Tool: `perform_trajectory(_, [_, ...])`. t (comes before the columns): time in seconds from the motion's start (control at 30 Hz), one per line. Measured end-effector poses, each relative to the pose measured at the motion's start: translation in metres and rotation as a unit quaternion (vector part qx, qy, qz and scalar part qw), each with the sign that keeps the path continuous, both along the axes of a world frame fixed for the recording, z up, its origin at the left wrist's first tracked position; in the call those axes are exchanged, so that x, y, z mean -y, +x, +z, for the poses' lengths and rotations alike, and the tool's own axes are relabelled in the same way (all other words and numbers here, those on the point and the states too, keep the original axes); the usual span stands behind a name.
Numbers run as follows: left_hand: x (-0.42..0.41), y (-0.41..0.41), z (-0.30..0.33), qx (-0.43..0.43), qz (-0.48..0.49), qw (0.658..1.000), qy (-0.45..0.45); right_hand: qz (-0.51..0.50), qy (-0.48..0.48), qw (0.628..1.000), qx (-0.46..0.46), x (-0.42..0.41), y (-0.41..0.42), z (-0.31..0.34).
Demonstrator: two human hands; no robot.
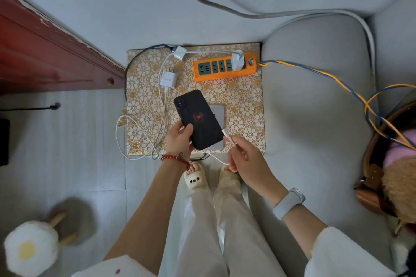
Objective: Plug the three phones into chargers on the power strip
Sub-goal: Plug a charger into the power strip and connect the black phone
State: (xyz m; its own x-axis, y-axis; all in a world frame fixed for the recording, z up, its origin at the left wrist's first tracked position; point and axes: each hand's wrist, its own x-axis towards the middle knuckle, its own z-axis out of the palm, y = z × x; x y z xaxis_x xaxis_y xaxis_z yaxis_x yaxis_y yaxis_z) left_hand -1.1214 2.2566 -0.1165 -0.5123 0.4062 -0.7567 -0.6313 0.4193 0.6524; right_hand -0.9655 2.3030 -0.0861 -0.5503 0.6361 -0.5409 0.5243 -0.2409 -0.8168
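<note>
Head view: left grip (180,139) holds phone (199,119); right grip (242,157) pinches cable plug (226,134) at phone's end.

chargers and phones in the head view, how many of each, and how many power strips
Charger bricks: 3, one plugged into the power strip, two loose on the patterned board
Phones: 2 in view, black phone in the left hand, pale phone lying under it
Power strips: 1, orange
Total: 6

The right hand pinches a white cable plug at the black phone's end.

Gold floral mat (245,105) on floor; grey sofa (315,119) right; fried-egg stool (29,247) lower left.
</note>
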Motion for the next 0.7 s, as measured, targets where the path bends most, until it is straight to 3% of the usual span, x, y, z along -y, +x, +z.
perform_trajectory(0.3, [-0.003,-0.005,0.010,0.069,0.066,0.994,0.062,-0.020,0.033,0.998,0.043,0.011,-0.015,0.001])
perform_trajectory(0.7, [-0.012,0.001,0.017,0.084,0.083,0.990,0.081,-0.086,0.016,0.996,0.033,0.009,-0.024,0.004])
